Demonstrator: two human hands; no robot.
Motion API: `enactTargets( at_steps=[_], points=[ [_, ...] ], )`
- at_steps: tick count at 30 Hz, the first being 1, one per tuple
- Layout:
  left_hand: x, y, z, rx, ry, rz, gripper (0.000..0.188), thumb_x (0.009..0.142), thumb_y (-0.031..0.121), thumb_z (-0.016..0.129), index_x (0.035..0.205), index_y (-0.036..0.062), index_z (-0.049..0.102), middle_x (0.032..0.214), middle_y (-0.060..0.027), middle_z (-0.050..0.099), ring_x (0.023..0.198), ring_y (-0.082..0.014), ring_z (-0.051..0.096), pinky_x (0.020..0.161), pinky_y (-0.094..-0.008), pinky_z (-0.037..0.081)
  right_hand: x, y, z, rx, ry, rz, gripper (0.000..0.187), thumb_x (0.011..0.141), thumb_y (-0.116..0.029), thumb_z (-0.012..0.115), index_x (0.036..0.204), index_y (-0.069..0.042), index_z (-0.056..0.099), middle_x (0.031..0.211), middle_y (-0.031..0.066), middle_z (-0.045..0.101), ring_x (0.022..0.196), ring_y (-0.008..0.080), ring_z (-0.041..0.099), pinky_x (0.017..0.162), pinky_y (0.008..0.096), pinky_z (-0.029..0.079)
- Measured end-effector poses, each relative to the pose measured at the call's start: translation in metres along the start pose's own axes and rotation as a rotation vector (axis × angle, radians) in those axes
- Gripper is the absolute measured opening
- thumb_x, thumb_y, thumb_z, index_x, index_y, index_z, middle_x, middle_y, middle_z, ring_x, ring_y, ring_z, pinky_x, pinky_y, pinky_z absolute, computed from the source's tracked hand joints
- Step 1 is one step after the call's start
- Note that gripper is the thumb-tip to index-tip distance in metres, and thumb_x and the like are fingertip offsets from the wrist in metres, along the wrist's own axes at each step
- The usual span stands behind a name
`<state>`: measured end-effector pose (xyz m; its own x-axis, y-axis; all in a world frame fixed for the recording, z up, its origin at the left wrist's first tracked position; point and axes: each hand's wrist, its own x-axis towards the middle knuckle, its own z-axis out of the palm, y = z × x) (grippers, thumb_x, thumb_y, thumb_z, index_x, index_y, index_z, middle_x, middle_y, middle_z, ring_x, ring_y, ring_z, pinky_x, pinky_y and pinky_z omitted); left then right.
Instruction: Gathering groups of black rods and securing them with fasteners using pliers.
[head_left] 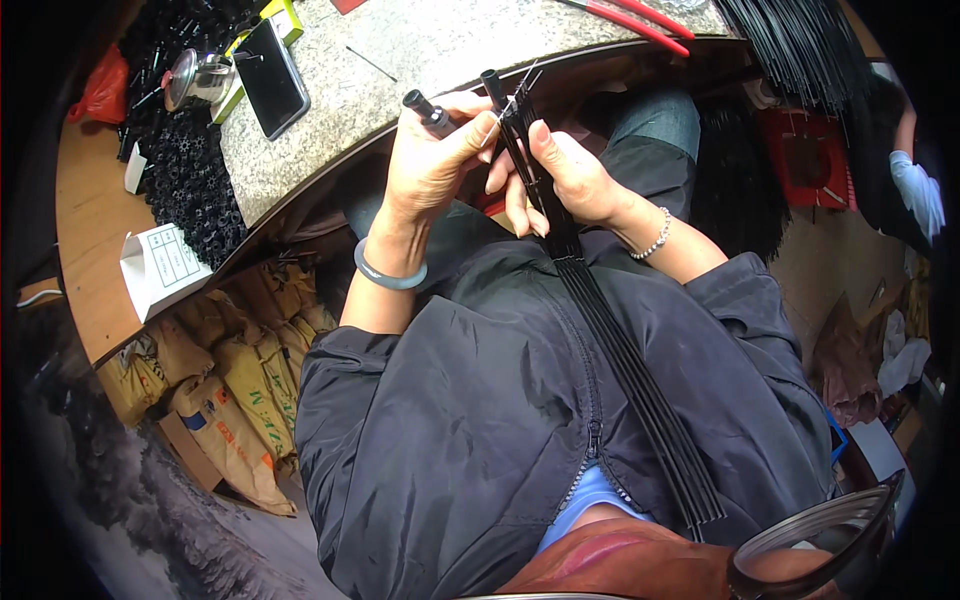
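Note:
My left hand (440,155), with a grey wristband, is closed around a short black cylinder (428,110), its capped end showing above the fingers. Its thumb and forefinger pinch close to the top of a bundle of thin black rods (640,400). Behind those fingers, another black rod-like piece (490,82) sticks up; which hand bears it I cannot tell. My right hand (575,180), with a beaded bracelet, grips the bundle near its upper end, thumb raised along it. Thin bright tips (525,80) poke out at the top, and the long ends lie down across my dark jacket.
On the stone-topped table (340,120) lie a smartphone (270,80), a thin rod (372,64) and red-handled pliers (640,25). Many small black parts (190,190) are heaped at left beside a white box (160,270). More black rods (800,50) hang at right, near another person's sleeve (915,190).

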<state>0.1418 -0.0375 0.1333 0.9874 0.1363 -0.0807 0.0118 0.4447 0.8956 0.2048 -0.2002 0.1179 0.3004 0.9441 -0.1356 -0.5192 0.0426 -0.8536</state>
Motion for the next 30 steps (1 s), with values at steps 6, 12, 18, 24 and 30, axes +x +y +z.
enactTargets(
  at_steps=[6,12,18,24,30],
  points=[
    [0.001,0.008,0.006,0.071,0.065,-0.002,0.018,0.081,0.014,0.066,0.09,-0.0012,0.064,0.068,-0.0019,0.058,0.055,-0.0062,0.049,0.048,-0.0171,0.036,-0.002,0.003,0.0,0.008,0.06,0.031,0.068,0.09,-0.058,0.025,0.069,0.0,0.052,0.048,0.0077,0.05,0.037,0.012,0.046,0.039,0.0218,0.039],
    [0.013,0.03,0.008,-0.122,0.146,0.143,0.038,0.095,0.026,0.043,0.12,-0.0024,0.041,0.109,-0.0172,0.054,0.099,-0.022,0.055,0.082,-0.0327,0.046,-0.001,0.003,0.006,-0.073,0.085,0.007,0.063,0.091,-0.057,0.026,0.069,-0.003,0.05,0.048,0.0077,0.05,0.037,0.0117,0.045,0.04,0.0222,0.039],
    [0.02,0.04,0.026,-0.126,-0.07,0.148,0.039,0.096,0.033,0.036,0.108,-0.0001,0.052,0.12,-0.0208,0.05,0.113,-0.0309,0.05,0.094,-0.0405,0.042,-0.002,0.003,0.008,-0.021,0.116,0.032,0.062,0.091,-0.057,0.027,0.071,-0.003,0.05,0.049,0.008,0.05,0.038,0.0132,0.045,0.041,0.024,0.04],
    [0.019,0.038,0.03,0.036,0.039,-0.001,0.042,0.092,0.031,0.049,0.115,-0.0044,0.05,0.089,-0.008,0.06,0.085,-0.0167,0.059,0.083,-0.0291,0.047,-0.004,0.002,0.006,0.005,0.137,0.024,0.061,0.091,-0.057,0.027,0.072,-0.004,0.051,0.049,0.0081,0.05,0.038,0.0134,0.045,0.041,0.0245,0.04],
    [0.018,0.036,0.028,0.071,0.103,0.06,0.041,0.09,0.023,0.053,0.115,-0.0089,0.048,0.1,-0.0204,0.061,0.091,-0.0217,0.062,0.084,-0.0314,0.05,-0.003,0.002,0.005,-0.015,0.138,0.049,0.061,0.091,-0.057,0.027,0.072,-0.004,0.051,0.05,0.0075,0.051,0.039,0.0129,0.045,0.041,0.0235,0.039]
  ],
)
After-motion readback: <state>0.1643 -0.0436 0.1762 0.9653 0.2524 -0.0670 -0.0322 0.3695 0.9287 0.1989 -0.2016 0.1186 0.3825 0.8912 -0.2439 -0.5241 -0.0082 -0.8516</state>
